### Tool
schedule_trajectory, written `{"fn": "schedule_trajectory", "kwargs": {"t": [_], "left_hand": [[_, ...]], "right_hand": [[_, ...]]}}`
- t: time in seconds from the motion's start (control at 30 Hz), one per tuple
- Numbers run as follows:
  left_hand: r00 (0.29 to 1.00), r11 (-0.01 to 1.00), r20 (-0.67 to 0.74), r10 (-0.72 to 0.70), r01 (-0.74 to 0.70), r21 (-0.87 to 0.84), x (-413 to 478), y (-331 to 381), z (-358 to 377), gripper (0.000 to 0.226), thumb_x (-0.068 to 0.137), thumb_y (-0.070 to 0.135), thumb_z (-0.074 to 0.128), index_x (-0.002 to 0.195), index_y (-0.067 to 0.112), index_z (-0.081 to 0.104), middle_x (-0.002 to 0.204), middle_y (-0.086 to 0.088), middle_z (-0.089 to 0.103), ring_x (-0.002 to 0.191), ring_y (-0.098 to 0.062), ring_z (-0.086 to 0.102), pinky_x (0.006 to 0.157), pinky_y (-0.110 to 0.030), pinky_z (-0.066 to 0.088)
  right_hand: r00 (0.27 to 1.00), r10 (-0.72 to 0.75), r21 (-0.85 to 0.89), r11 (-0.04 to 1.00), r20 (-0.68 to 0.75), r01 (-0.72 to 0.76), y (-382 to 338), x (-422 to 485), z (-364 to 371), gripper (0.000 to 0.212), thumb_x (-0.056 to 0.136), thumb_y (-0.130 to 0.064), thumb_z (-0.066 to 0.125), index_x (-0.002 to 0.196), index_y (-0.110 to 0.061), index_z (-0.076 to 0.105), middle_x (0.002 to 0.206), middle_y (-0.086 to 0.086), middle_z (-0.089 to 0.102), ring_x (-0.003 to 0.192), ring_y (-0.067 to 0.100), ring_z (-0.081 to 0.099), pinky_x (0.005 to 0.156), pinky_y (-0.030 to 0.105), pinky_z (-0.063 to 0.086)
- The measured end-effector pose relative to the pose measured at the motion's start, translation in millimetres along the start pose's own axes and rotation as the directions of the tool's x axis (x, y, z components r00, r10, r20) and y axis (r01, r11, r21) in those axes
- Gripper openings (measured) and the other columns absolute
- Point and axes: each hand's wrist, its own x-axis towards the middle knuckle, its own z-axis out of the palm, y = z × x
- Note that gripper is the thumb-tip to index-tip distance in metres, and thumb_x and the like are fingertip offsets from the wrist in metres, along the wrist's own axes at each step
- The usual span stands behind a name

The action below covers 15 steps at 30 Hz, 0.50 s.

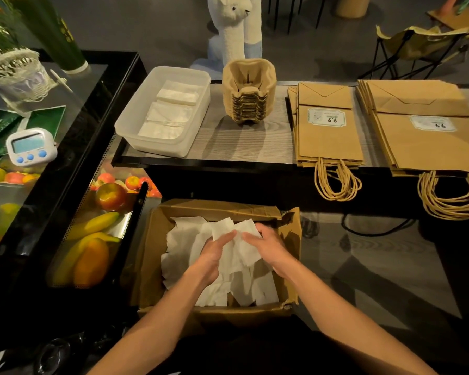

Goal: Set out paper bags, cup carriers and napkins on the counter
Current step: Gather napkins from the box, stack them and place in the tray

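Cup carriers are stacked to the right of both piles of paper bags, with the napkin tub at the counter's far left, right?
Not quite. The head view shows the stack of cup carriers standing left of the narrower paper bag pile and the wider paper bag pile, between them and the napkin tub. The tub is at the far left of the counter, as you said.

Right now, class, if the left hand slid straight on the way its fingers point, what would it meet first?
The left hand would probably meet the white napkin it grips, then the fingertips of the right hand just beyond; depth is unclear.
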Motion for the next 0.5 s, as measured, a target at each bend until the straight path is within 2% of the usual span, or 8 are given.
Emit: {"fn": "schedule_trajectory", "kwargs": {"t": [0.1, 0.2, 0.3, 0.4, 0.5], "left_hand": [[0.997, 0.974, 0.008, -0.078, 0.078, -0.215, -2, 1, -2, 0.051, 0.096, 0.047, 0.064, 0.133, 0.012, 0.062, 0.127, -0.021, 0.069, 0.119, -0.04, 0.065, 0.108, -0.054, 0.048], [0.992, 0.935, 0.068, -0.106, 0.123, -0.333, -6, 1, -7, 0.05, 0.099, 0.045, 0.059, 0.135, 0.009, 0.06, 0.126, -0.022, 0.07, 0.115, -0.04, 0.067, 0.1, -0.052, 0.052], [0.99, 0.941, 0.081, -0.115, 0.135, -0.311, -6, 1, -5, 0.042, 0.099, 0.035, 0.063, 0.133, 0.009, 0.062, 0.124, -0.021, 0.071, 0.112, -0.039, 0.069, 0.096, -0.053, 0.055], [0.99, 0.961, 0.087, -0.112, 0.13, -0.244, -5, 0, -2, 0.039, 0.098, 0.027, 0.066, 0.133, 0.009, 0.061, 0.122, -0.021, 0.071, 0.115, -0.042, 0.067, 0.107, -0.06, 0.047], [0.991, 0.972, 0.075, -0.114, 0.127, -0.198, -3, -2, -4, 0.037, 0.098, 0.027, 0.066, 0.13, 0.009, 0.064, 0.119, -0.02, 0.073, 0.114, -0.041, 0.068, 0.108, -0.06, 0.047]], "right_hand": [[0.99, 0.063, 0.18, 0.983, -0.129, -0.039, -1, 7, -1, 0.047, 0.096, -0.031, 0.068, 0.14, -0.029, 0.052, 0.132, -0.005, 0.059, 0.111, 0.014, 0.062, 0.081, 0.029, 0.057], [0.994, 0.073, 0.262, 0.964, -0.085, -0.049, 0, 9, -4, 0.04, 0.095, -0.03, 0.07, 0.133, -0.028, 0.056, 0.126, -0.004, 0.065, 0.104, 0.012, 0.067, 0.071, 0.023, 0.057], [0.998, 0.045, 0.196, 0.98, -0.055, -0.033, 2, 10, 1, 0.041, 0.091, -0.042, 0.072, 0.129, -0.029, 0.062, 0.128, -0.001, 0.065, 0.108, 0.016, 0.068, 0.081, 0.03, 0.06], [0.998, 0.004, 0.094, 0.996, -0.061, 0.002, -5, 8, 8, 0.034, 0.094, -0.033, 0.071, 0.127, -0.028, 0.063, 0.121, -0.003, 0.068, 0.104, 0.013, 0.067, 0.075, 0.026, 0.058], [0.993, -0.075, 0.081, 0.993, -0.091, 0.083, -16, 0, 7, 0.019, 0.096, -0.025, 0.07, 0.114, -0.028, 0.065, 0.111, -0.003, 0.069, 0.097, 0.011, 0.067, 0.069, 0.021, 0.053]]}}
